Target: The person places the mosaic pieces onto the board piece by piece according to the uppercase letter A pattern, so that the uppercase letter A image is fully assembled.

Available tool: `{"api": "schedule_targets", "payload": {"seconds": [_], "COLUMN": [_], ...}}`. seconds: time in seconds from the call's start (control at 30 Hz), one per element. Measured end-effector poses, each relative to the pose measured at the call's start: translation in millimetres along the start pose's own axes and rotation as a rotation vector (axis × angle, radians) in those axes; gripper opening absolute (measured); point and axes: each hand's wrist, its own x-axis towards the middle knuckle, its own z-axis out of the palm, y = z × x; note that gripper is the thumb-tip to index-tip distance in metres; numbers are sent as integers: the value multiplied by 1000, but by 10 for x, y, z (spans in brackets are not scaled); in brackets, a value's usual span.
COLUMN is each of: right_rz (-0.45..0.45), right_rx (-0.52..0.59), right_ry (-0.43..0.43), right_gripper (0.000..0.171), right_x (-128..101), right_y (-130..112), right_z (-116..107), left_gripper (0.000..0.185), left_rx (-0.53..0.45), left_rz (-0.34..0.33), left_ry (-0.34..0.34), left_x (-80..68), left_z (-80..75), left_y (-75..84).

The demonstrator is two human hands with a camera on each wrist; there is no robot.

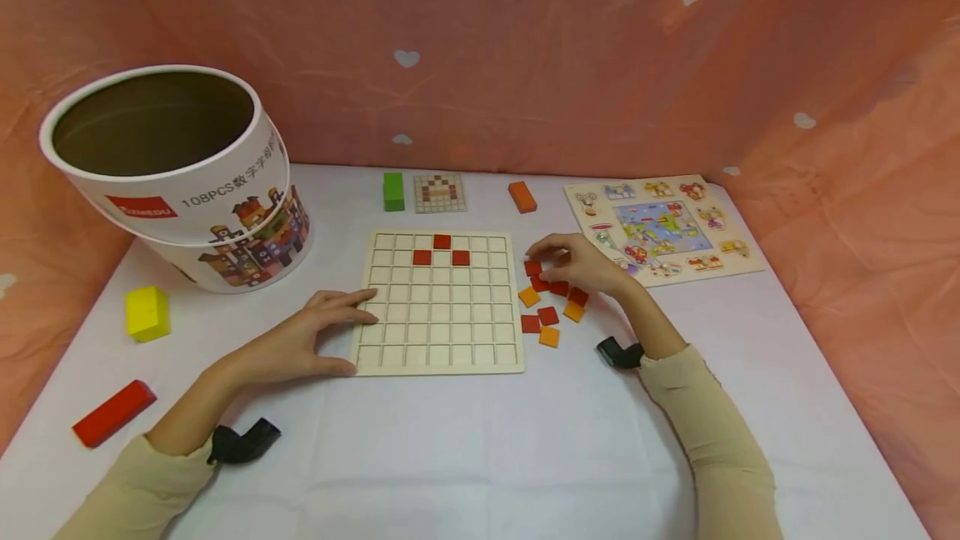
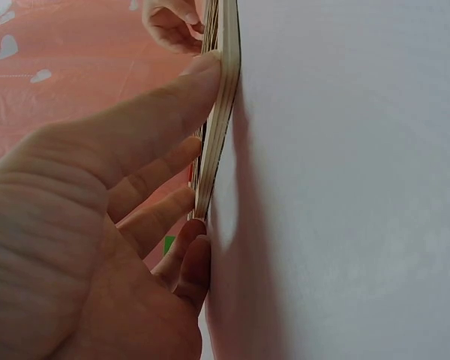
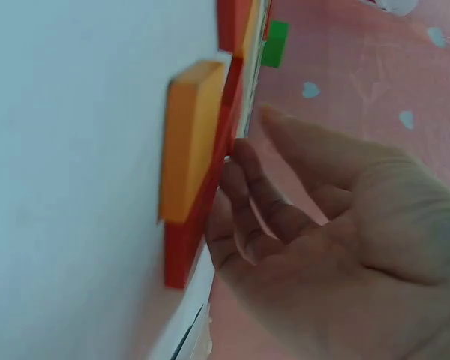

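Note:
A wooden grid board (image 1: 438,332) lies flat on the white table, with three red tiles (image 1: 442,242) set in its top rows. My left hand (image 1: 300,342) rests on the board's left side, fingers straight across the cells and thumb at the front left corner. In the left wrist view the thumb (image 2: 157,112) presses against the board's edge (image 2: 223,105). My right hand (image 1: 581,263) hovers over a loose pile of red and orange tiles (image 1: 549,315) right of the board. Its lightly curved fingertips (image 3: 236,180) touch a red tile (image 3: 191,232) beside an orange tile (image 3: 189,139); the thumb stands apart.
A round cardboard tub (image 1: 180,173) stands tilted at the back left. A yellow block (image 1: 147,312) and a long red block (image 1: 114,412) lie at the left. A green block (image 1: 393,191), a pattern card (image 1: 439,192), an orange block (image 1: 522,197) and a picture puzzle (image 1: 663,227) lie behind.

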Motion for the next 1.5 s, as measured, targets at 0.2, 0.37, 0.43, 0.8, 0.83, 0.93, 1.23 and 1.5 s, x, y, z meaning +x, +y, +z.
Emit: {"api": "schedule_targets", "payload": {"seconds": [0.2, 0.37, 0.43, 0.8, 0.83, 0.93, 1.23, 1.5], "right_rz": [-86, -65, -58, -148, -151, -141, -132, -61], "right_rx": [-36, -87, -105, 13, 27, 71, -13, -56], "right_ry": [-24, -19, -1, -36, -46, -86, -200, -202], "right_gripper": [31, 22, 18, 19, 18, 18, 15, 24], "right_x": [17, 28, 63, 712, 782, 954, 1191, 1141], "right_y": [2, -30, -65, -532, -584, -742, -994, -1044], "right_z": [73, 75, 70, 383, 437, 617, 1016, 1056], "left_gripper": [58, 58, 57, 56, 56, 56, 59, 58], "left_rx": [-6, -2, 3, -4, -4, -5, 4, -2], "left_rz": [-2, 5, 11, 15, 16, 14, 21, 8], "left_ry": [2, 5, 7, -2, -3, -4, -8, -12], "left_x": [2, 5, 4, 8, 8, 6, 8, 5], "left_z": [2, -1, -7, -38, -38, -37, -4, 1], "left_y": [4, 10, 15, 47, 46, 38, -8, -10]}}
